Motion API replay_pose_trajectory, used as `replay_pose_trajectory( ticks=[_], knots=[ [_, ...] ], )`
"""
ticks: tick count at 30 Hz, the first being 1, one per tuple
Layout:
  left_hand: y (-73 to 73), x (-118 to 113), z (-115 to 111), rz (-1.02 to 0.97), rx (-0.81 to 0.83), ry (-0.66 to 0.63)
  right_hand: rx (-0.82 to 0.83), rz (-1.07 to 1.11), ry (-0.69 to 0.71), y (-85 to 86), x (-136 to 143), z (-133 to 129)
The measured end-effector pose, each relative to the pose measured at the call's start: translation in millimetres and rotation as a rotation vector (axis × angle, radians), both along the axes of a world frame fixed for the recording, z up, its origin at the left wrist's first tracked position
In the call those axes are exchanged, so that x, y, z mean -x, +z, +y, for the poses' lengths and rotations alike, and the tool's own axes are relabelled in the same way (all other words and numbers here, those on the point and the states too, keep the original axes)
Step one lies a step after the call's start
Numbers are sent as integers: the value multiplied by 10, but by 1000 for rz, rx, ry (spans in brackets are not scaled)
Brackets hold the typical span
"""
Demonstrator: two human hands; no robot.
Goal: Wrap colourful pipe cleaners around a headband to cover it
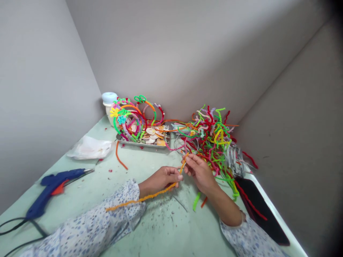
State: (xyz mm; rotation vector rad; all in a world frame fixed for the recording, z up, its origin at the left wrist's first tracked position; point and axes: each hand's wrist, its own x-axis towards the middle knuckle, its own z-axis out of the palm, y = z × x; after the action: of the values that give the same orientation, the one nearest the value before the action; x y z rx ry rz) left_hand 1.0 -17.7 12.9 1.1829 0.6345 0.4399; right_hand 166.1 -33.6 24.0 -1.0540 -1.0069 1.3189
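Observation:
An orange pipe cleaner [152, 195] runs between my two hands over the middle of the table. My left hand [164, 178] pinches it between thumb and fingers, and its long loose end trails back across my left sleeve. The upper end is pinched by my right hand [198, 169], just beyond the left one. Behind my right hand lies a tangled heap of coloured pipe cleaners [214, 139]. Several bright pipe-cleaner headbands [134, 117] stand in a metal tray [139, 144] that also holds shell-like pieces [152, 135].
A blue glue gun [53, 185] with a black cord lies on the left. Near it are a plastic bag [91, 148] and a white container with a blue lid [109, 98]. At the right edge rests a black flat object [264, 210]. Grey walls enclose the table.

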Motion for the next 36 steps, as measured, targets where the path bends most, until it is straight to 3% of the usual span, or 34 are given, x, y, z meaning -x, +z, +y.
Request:
replay_pose_trajectory(
  ticks=[3, 12, 20, 25, 36],
  knots=[
    [-6, -5, -10, 12, -5, -2, -12, 3, 1, -46, -2, 5],
    [-53, -4, 19, 67, -86, 104, 91, 321, -102, -168, 22, 28],
    [-94, -19, 15, 10, -55, 102, -23, 259, -177, -242, 8, 57],
    [-161, -35, 20, 28, -85, 120, -57, 211, -151, -282, 3, 62],
    [-141, -30, 11, 48, -96, 128, -42, 307, -206, -321, 17, 95]
  ],
)
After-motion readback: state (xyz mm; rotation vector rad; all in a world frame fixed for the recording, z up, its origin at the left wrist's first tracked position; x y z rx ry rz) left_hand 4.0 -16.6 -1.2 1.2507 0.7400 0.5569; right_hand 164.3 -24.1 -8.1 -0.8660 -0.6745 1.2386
